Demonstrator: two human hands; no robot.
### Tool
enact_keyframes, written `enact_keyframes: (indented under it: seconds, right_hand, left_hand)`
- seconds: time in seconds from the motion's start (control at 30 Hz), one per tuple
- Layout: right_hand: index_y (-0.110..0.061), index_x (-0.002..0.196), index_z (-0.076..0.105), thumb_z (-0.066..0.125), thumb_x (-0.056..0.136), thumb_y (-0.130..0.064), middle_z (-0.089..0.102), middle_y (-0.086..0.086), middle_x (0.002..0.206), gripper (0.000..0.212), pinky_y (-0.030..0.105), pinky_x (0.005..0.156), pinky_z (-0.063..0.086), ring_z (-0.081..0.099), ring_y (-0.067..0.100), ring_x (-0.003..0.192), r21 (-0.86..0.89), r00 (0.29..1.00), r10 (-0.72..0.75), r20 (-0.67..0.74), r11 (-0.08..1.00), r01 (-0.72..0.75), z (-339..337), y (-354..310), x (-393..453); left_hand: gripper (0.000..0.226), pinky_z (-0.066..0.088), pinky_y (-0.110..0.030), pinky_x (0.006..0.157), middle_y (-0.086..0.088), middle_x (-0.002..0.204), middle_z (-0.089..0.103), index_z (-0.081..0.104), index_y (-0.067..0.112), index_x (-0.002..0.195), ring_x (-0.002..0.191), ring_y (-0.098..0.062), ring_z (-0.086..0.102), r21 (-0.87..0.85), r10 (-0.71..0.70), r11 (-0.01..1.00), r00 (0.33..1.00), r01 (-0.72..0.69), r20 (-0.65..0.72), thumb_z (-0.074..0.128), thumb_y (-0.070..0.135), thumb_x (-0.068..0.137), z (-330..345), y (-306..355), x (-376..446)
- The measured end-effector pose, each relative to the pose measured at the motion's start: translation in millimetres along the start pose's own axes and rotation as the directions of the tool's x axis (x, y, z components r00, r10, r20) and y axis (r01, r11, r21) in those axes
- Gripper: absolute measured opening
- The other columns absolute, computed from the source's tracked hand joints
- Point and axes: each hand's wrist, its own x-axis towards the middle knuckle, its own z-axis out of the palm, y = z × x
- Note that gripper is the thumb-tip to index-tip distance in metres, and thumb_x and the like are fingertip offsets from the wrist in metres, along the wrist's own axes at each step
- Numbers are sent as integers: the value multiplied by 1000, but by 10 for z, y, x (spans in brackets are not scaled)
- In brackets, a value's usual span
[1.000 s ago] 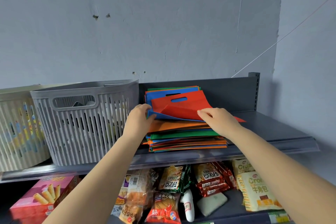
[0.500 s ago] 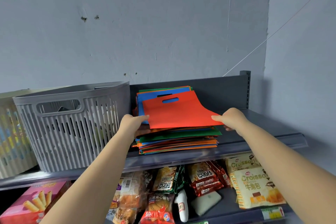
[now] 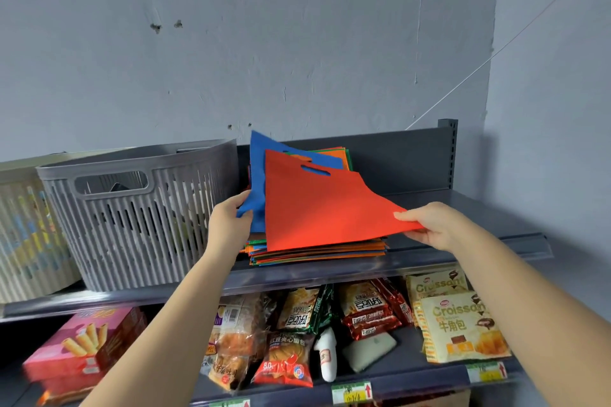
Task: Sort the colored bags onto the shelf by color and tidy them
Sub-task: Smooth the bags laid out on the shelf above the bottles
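Grey shelf (image 3: 463,208): red bag (image 3: 317,208) pinched in right hand (image 3: 433,228), handle-end rearward; blue bag (image 3: 256,182) in left hand (image 3: 228,225).

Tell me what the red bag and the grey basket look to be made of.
Red bag: probably non-woven fabric, matte; it hangs as a thin, fairly stiff sheet with a die-cut handle slot. Grey basket: moulded plastic by the look, with a smooth, slightly satin finish, slotted ribbed walls and a cut-out handle.

"Croissant" and "牛角包" are printed on the cream packet (image 3: 463,327); "8.0" marks the red snack bag (image 3: 286,360).
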Motion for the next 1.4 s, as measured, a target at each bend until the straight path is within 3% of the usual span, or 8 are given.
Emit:
enact_keyframes:
  seconds: [0.1,0.23,0.4,0.5,0.8,1.03,1.13,1.4]
  right_hand:
    - [6,108,58,55,87,12,61,15,96,22,26,53,53,60,19,76,13,993,-114,-22,993,114,-4,114,-103]
    - [-5,121,59,50,90,10,64,9,105,36,27,64,51,62,19,87,103,962,-263,-70,957,270,-173,326,-296]
    - [-16,120,60,43,90,11,70,3,99,44,20,58,56,66,16,85,352,962,-252,-108,895,274,-470,723,-582]
    - [-12,117,62,41,90,12,74,2,89,42,19,54,55,70,12,74,454,967,-206,-150,855,252,-632,967,-798]
    - [-7,117,60,37,93,9,74,4,94,38,17,62,55,70,10,80,504,909,-148,-389,792,344,-957,1735,-1821]
    - [-8,115,62,49,82,4,72,8,98,38,21,64,56,70,14,84,423,780,-101,-617,794,437,-908,2175,-2764]
    - [-10,114,62,43,88,7,73,6,98,36,21,61,54,70,14,83,379,688,-71,-722,792,479,-882,2370,-3224]
    - [-14,112,62,38,92,10,74,-1,85,39,16,51,52,68,6,65,328,457,32,-889,741,586,-890,2775,-4637]
  left_hand:
    - [44,38,-7,64,7,119,59,48,13,136,80,-4,50,-89,47,995,998,-51,-50,47,-1,95,0,-99,-205]
    - [44,35,-27,59,27,67,54,52,28,131,67,-15,39,-288,-11,958,996,-14,-86,50,2,95,39,-267,-494]
    - [44,48,-14,82,13,119,60,52,35,120,99,6,59,-535,-49,845,994,-12,-100,51,-1,94,96,-369,-853]
    - [43,44,-32,99,10,117,63,54,36,118,112,-11,59,-626,-58,780,998,24,-35,50,0,94,171,-397,-969]
    - [37,52,-32,92,3,122,65,64,32,117,110,-20,61,-698,-27,662,939,273,342,48,5,96,602,-650,-1272]
    - [30,49,-14,55,12,84,67,65,31,111,61,-1,56,-653,71,646,820,396,568,52,11,93,827,-710,-1776]
    - [36,56,-29,82,9,108,70,71,29,105,91,-7,67,-627,125,591,711,507,692,47,5,94,931,-681,-2115]
    - [30,53,-35,85,-2,119,66,66,24,111,106,-18,64,-509,261,542,441,669,859,54,12,86,1108,-467,-2982]
